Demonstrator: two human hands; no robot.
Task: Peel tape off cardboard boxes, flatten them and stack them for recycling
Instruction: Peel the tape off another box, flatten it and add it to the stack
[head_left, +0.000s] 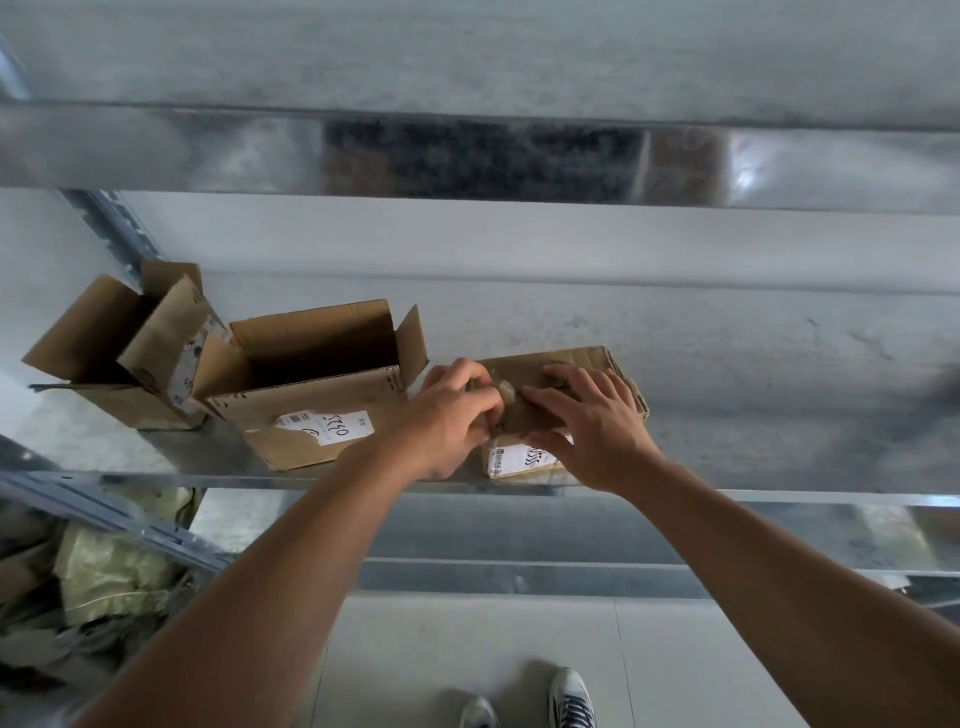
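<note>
Tape (503, 394) on the closed cardboard box (589, 359) is pinched by the left hand (447, 421); the right hand (592, 428) lies spread on top.

- The small box (597, 364) has most of its top hidden under the left hand (449, 415) and right hand (587, 421).
- The tape (504, 396) pinched by the left fingers (480, 387) is a blur.
- The small box's label (511, 460) is half covered and its print is unreadable.
- The shoes (571, 696) are cut by the bottom edge.
- The bags (109, 571) are blurred and cropped at the left.
</note>
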